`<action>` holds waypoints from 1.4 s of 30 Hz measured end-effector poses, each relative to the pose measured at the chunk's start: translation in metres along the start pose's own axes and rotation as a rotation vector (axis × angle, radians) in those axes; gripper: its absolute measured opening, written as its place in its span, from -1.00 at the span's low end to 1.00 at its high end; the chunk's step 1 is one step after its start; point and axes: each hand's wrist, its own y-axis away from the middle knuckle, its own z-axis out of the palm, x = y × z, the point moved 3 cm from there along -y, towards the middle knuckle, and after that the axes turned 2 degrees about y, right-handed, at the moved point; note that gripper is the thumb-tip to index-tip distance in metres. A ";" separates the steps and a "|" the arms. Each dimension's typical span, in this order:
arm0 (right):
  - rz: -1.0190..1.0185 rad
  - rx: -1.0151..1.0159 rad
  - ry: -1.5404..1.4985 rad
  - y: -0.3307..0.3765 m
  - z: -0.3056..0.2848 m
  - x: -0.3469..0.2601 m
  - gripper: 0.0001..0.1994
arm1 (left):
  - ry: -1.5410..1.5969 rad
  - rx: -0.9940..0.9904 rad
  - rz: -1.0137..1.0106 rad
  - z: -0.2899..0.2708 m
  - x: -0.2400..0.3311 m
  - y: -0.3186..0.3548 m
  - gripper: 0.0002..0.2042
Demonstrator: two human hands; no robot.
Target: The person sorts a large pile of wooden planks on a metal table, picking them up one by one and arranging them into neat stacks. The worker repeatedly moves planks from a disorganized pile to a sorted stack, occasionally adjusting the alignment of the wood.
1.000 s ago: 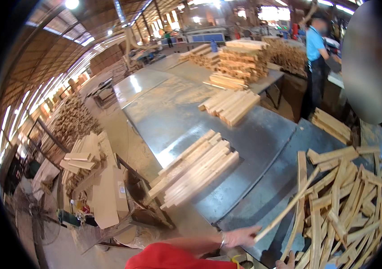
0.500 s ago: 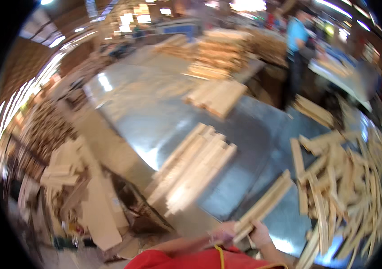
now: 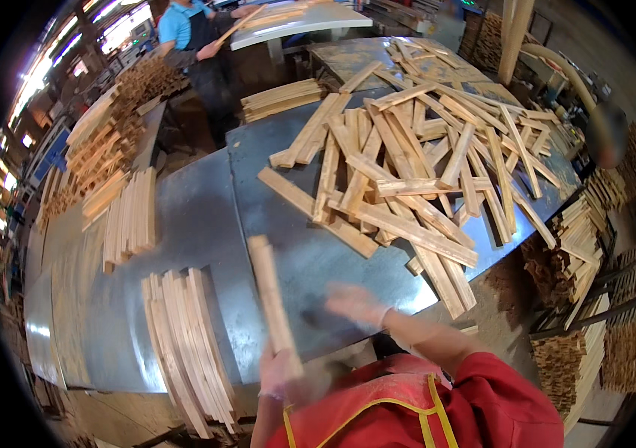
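My left hand (image 3: 279,369) is closed around the lower end of a pale wooden strip (image 3: 268,287), perhaps more than one. The wood stands out tilted over the grey metal tabletop (image 3: 213,196), its far end pointing away from me. My right hand (image 3: 357,305) reaches over the table, blurred by motion, with nothing visible in it and its fingers stretched out. It is nearest to a loose pile of wooden strips (image 3: 407,164) lying criss-cross on the right half of the table. To the left of my left hand lies a neat row of wooden strips (image 3: 183,336), overhanging the near edge.
Another row of strips (image 3: 129,216) lies farther left, near tall wood stacks (image 3: 105,149). A small stack (image 3: 282,98) sits beyond the far edge. A co-worker in a blue shirt (image 3: 182,28) handles wood at a white table (image 3: 303,26). Racked wood (image 3: 557,366) stands at right.
The view has swung right toward the loose pile. My right hand has let go of the held wood and moved away; my left hand still holds it.
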 end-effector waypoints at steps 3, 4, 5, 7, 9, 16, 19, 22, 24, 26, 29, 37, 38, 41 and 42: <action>0.238 0.425 0.255 -0.014 -0.154 -0.017 -0.43 | -0.435 0.445 0.069 -0.040 -0.006 0.010 -0.19; -0.005 0.443 0.831 -0.017 -0.194 0.088 -0.44 | -0.634 0.615 0.254 -0.063 -0.033 -0.009 -0.25; 0.220 0.654 0.460 -0.017 -0.231 0.052 -0.45 | -0.768 0.667 0.225 -0.077 -0.024 0.010 -0.36; 0.428 0.593 0.811 -0.007 -0.283 0.117 -0.41 | -1.589 0.835 0.231 -0.118 -0.050 -0.002 -0.35; 0.371 0.428 0.850 -0.006 -0.305 0.154 -0.43 | -2.010 1.066 0.341 -0.149 -0.072 -0.014 -0.27; 0.335 -0.084 -0.682 0.012 -0.225 0.098 -0.30 | -0.640 0.303 0.221 0.045 0.025 -0.027 -0.22; 0.268 -0.134 -1.115 0.018 -0.159 0.052 -0.31 | -0.414 -0.061 0.209 0.138 0.027 -0.048 -0.33; 0.308 -0.293 -1.084 0.027 -0.088 0.044 -0.31 | -0.273 -0.248 0.088 0.201 0.126 -0.012 -0.48; 0.249 -0.380 -1.079 0.032 -0.062 0.027 -0.28 | 0.015 -0.283 0.113 0.206 0.125 -0.017 -0.54; 0.350 -0.457 -1.314 0.032 -0.039 0.017 -0.25 | 0.235 -0.238 0.090 0.194 0.115 -0.024 -0.59; 0.390 -0.520 -1.293 0.037 -0.008 0.003 -0.23 | 0.450 -0.146 -0.009 0.164 0.073 -0.036 -0.62; 0.580 -0.745 -0.790 0.102 0.085 0.057 -0.46 | 0.460 -0.351 -0.095 0.091 0.000 -0.018 -0.56; 0.640 -0.741 -0.831 0.108 0.082 0.037 -0.52 | 0.459 -0.390 -0.079 0.087 -0.003 -0.014 -0.54; 0.529 -0.567 -0.882 0.105 0.073 0.014 -0.65 | 0.314 -0.328 -0.075 0.083 -0.013 -0.006 -0.48; 0.452 -0.478 -0.829 0.091 0.043 -0.011 -0.64 | 0.352 -0.380 -0.065 0.081 -0.001 0.004 -0.40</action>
